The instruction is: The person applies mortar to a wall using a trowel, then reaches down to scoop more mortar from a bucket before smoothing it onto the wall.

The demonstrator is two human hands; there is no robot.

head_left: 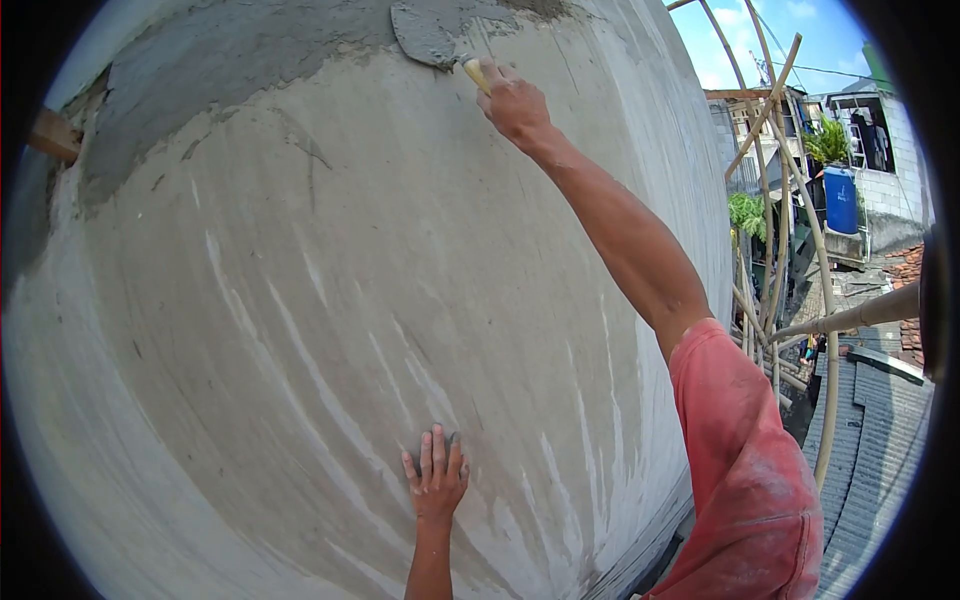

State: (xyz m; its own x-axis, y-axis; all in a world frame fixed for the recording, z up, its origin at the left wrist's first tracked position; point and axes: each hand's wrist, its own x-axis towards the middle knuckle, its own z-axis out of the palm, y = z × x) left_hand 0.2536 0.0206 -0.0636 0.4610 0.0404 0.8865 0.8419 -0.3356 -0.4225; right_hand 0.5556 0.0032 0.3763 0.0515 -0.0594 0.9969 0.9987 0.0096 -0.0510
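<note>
High on the grey wall point(450, 250), my right hand point(513, 100) is wrapped round the pale handle of a trowel point(424, 36). The trowel's mortar-smeared blade lies against the wall at the lower edge of a band of wet, darker mortar point(230, 60). Low on the same wall, my left hand point(436, 477) rests flat with its fingers spread and holds nothing. Bare, streaked wall surface lies between the two hands.
Bamboo scaffolding poles point(826, 300) stand at the right, one reaching in towards the wall. Beyond them are a blue barrel point(840, 200), green plants, houses and a corrugated roof point(880, 430). A piece of wood point(55, 136) juts out at the far left.
</note>
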